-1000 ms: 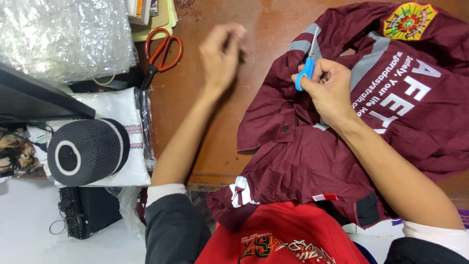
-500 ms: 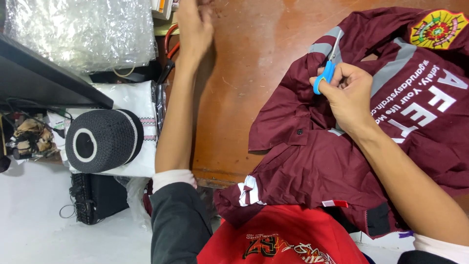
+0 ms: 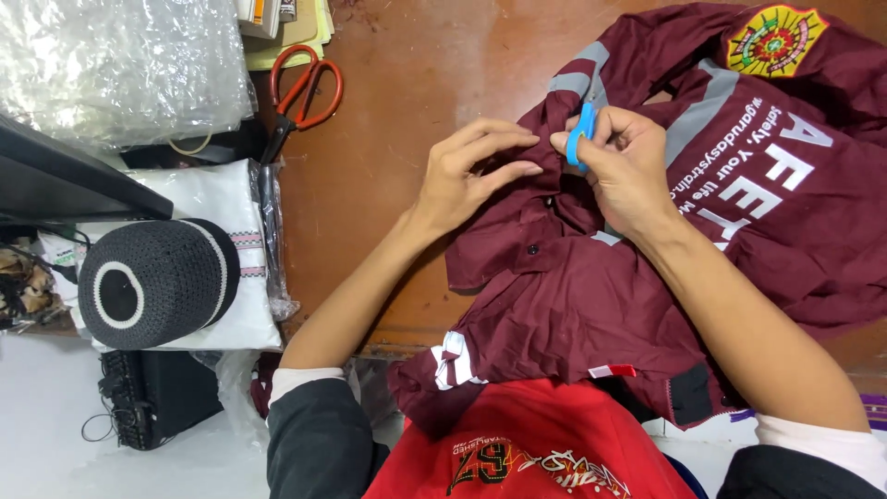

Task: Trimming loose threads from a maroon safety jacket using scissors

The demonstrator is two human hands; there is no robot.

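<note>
Hands at work on a maroon jacket (image 3: 591,305) spread over a brown wooden surface (image 3: 407,111)
The right hand (image 3: 624,166) pinches a small blue snipping tool (image 3: 582,134) between thumb and fingers, its tip at a fold of the jacket beside a grey reflective stripe (image 3: 577,83). The left hand (image 3: 467,176) lies just beside it, fingers curled and pressing that same fold of cloth. Well apart on the left, orange-handled scissors (image 3: 300,92) rest on the surface near a crinkled plastic bag (image 3: 111,65), and a black knitted cap (image 3: 152,282) sits on folded white cloth (image 3: 240,249)
</note>
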